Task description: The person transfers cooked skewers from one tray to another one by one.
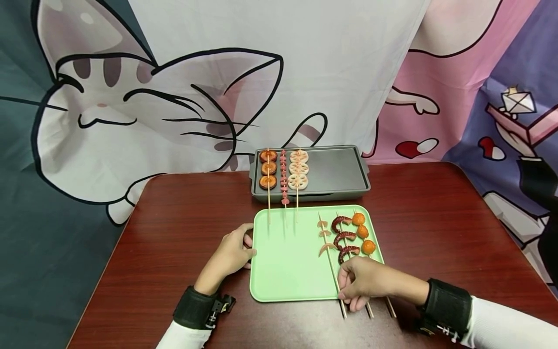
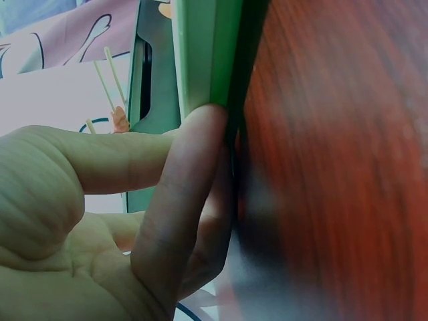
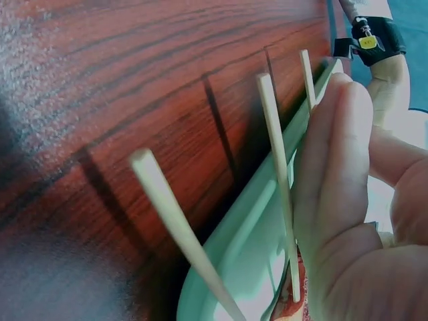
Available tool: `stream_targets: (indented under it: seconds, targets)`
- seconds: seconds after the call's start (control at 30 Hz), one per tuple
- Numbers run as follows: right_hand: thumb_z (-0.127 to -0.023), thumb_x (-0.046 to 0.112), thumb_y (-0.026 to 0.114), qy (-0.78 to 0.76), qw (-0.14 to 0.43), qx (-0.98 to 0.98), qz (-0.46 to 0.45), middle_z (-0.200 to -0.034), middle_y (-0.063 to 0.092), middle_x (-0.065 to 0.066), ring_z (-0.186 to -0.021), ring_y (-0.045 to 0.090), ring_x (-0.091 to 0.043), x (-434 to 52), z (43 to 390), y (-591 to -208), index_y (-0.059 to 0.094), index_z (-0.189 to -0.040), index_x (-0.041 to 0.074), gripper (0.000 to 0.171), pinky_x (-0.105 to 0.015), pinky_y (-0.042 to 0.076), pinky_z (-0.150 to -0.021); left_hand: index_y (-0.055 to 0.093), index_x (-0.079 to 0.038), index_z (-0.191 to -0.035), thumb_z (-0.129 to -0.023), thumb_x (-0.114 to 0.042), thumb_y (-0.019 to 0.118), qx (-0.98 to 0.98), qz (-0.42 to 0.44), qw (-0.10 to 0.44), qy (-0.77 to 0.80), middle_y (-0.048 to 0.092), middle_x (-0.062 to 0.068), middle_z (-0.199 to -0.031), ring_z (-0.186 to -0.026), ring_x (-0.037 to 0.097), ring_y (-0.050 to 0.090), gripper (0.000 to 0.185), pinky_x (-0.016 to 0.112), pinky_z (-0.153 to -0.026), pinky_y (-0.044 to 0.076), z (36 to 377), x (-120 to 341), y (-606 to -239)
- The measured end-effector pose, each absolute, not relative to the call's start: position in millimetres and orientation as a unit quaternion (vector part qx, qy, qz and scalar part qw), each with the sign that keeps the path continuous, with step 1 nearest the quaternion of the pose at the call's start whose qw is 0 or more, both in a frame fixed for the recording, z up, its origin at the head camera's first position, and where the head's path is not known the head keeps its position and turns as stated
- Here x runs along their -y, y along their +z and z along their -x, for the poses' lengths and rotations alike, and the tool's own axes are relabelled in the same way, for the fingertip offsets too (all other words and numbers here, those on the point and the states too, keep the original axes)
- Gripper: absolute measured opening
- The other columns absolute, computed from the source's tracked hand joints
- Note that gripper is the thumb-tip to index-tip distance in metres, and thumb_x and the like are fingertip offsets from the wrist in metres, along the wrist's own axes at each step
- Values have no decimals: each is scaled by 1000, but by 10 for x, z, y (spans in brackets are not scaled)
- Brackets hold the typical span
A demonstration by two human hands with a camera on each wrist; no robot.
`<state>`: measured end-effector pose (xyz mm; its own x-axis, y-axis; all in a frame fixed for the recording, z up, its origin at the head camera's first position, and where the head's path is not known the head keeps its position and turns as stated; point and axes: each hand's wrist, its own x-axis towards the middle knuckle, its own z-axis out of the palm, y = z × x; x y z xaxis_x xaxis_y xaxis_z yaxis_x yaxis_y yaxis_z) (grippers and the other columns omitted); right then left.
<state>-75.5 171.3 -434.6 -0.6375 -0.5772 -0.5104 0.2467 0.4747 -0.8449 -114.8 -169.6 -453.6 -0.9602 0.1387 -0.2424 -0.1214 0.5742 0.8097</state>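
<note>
- Right hand (image 1: 365, 280): thumb and fingers pinch the pale-slice skewer (image 1: 327, 248) by its slim wooden stick, at the tray's near edge.
- Left hand (image 1: 233, 249): bent fingers and thumb grip the smooth green tray (image 1: 287, 271) by its left edge; yellow tag (image 3: 368, 42) on the wrist strap (image 3: 390, 37), print too small to read.
- Toward the tray's right edge: curled dark-red skewer (image 1: 346, 236), then round orange-ball skewer (image 1: 363, 231).
- Past its far edge: grey griddle (image 1: 335, 169).
</note>
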Motion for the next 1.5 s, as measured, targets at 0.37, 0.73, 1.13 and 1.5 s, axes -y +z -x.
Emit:
stream_targets:
  seconds: [0.37, 0.73, 1.13, 1.5]
  targets:
    - [-91, 4, 76, -500, 394, -755, 157, -75, 69, -14, -59, 71, -17, -1778, 846, -4281, 63, -92, -1, 14, -34, 64, -55, 49, 1, -148, -89, 11, 68, -874, -3, 142, 465, 56, 13, -94, -63, 20, 60, 63, 32, -50, 61, 1145, 1692, -4523]
    - [-96, 8, 72, -541, 298, -749, 239, -81, 68, -27, -64, 69, -12, -2021, 1055, -4240, 63, -98, -6, 17, -31, 63, -55, 49, 0, -147, -89, 11, 68, -874, 0, 138, 466, 56, 14, -94, -64, 20, 59, 63, 33, -50, 61, 1141, 1695, -4526]
    - [-102, 8, 63, -562, 163, -789, 190, -87, 68, -22, -70, 68, -23, -2392, 1273, -4188, 61, -110, -12, 21, -39, 64, -59, 50, 0, -147, -89, 11, 67, -870, 0, 142, 471, 55, 14, -94, -65, 20, 59, 61, 33, -50, 61, 1131, 1686, -4534]
    - [-105, 13, 61, -543, 117, -824, 115, -111, 69, -26, -92, 73, -17, -2618, 1526, -4266, 57, -126, -13, 34, -34, 66, -74, 50, -1, -147, -90, 10, 67, -871, 1, 144, 470, 56, 14, -94, -64, 20, 59, 61, 34, -51, 62, 1128, 1686, -4527]
